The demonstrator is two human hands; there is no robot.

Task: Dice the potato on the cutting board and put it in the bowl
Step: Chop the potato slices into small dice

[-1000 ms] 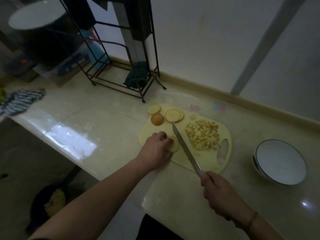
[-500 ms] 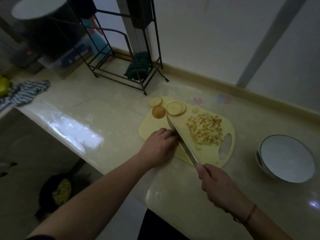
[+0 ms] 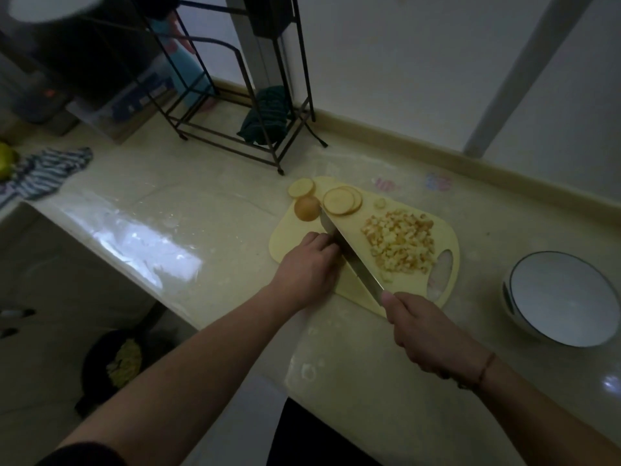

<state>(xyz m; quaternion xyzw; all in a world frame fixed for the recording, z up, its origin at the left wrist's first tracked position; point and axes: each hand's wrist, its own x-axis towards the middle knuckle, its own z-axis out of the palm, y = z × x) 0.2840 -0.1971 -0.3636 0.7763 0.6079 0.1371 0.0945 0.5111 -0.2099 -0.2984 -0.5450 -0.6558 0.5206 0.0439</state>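
Glossy stone-look counter [image 3: 174, 210], matt plastic cutting board [image 3: 289, 237], shiny metal knife blade [image 3: 353, 260] — glazed bowl [image 3: 564, 299].

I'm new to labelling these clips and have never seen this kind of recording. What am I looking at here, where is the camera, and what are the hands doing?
There is no machine: a person wears a wide-angle camera on the head, looking down at their own arms. The right hand grips a knife, its blade lying across a yellow cutting board on a pale counter. The left hand has its fingers curled beside the blade; what it steadies is hidden. On the board lie a pile of diced potato and some round potato slices. A white bowl, empty, stands to the right, apart from the board.
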